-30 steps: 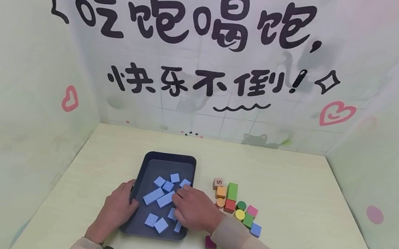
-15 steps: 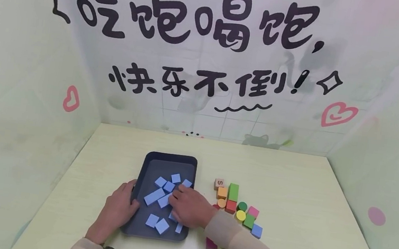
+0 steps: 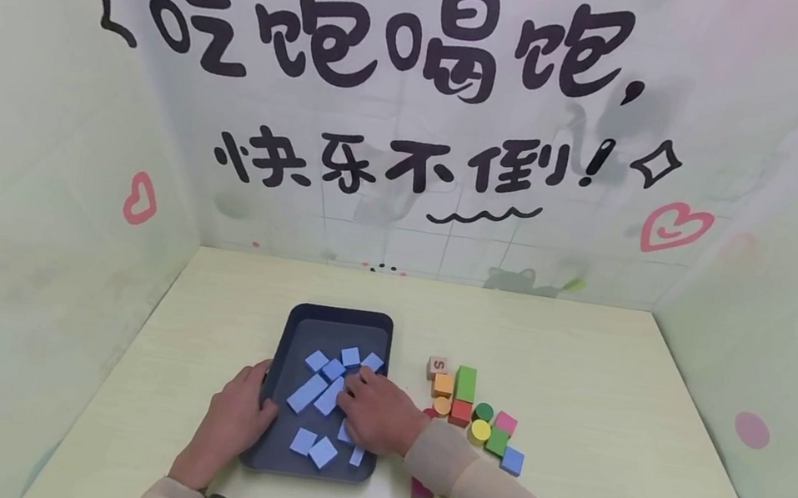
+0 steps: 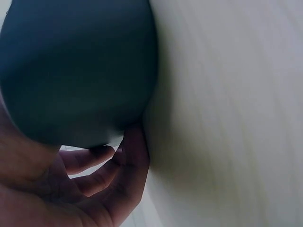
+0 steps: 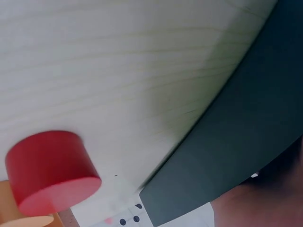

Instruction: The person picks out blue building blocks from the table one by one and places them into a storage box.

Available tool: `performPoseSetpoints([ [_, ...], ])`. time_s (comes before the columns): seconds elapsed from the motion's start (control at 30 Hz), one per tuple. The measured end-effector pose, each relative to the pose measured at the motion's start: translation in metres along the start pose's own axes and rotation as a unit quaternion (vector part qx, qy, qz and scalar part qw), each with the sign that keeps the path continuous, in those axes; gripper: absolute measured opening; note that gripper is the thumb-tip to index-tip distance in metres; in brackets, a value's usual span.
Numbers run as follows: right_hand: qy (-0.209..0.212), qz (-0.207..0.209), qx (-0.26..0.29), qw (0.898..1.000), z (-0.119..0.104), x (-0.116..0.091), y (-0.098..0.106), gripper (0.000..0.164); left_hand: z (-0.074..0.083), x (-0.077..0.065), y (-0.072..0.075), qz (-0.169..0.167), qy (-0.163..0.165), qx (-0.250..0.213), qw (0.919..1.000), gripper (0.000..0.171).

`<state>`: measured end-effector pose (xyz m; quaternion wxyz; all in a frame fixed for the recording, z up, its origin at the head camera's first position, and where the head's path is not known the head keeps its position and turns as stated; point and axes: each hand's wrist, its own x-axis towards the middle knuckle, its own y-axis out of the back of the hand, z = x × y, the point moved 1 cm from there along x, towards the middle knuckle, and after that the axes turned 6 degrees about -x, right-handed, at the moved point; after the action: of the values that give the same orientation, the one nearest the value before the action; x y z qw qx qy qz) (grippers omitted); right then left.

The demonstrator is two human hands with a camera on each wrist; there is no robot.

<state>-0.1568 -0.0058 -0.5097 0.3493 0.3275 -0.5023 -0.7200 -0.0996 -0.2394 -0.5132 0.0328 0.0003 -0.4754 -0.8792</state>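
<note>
A dark blue-grey tray [image 3: 273, 458] holds several light blue blocks of different lengths. At its left side my left hand [image 3: 234, 421] grips the rim, thumb over the edge; the left wrist view shows its curled fingers [image 4: 135, 165] against the outer wall. My right hand [image 3: 381, 411] reaches over the right rim, fingers bent down among the blocks, right at the end of a long blue block [image 3: 328, 398]. Its fingertips are hidden, so I cannot tell whether they pinch a block. Two small blue blocks [image 3: 322, 453] lie nearer the front.
Right of the tray, coloured blocks lie clustered on the table: a tall green block [image 3: 465, 384], a yellow cylinder [image 3: 479, 432] and a blue cube [image 3: 511, 461] among them. A red cylinder [image 5: 52, 170] stands near the tray wall in the right wrist view. Printed walls surround the table.
The long blue block by my right fingers has turned more upright in the head view. Small blue blocks beyond it shifted slightly left. My right hand moved a little left; my left stays on the rim.
</note>
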Motion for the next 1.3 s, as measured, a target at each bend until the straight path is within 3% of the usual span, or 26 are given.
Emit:
performPoseSetpoints([
  [1.07,-0.014,0.006,0.005,1.000,-0.0014,-0.0030,0.0007,0.037,-0.0007,0.0001,-0.0002,0.003,-0.008,0.000,1.0000,0.060],
  [1.3,-0.015,0.011,0.026,0.999,0.0008,-0.0033,0.0032,0.036,-0.0007,0.0001,-0.0003,0.002,-0.006,0.001,1.0000,0.060],
])
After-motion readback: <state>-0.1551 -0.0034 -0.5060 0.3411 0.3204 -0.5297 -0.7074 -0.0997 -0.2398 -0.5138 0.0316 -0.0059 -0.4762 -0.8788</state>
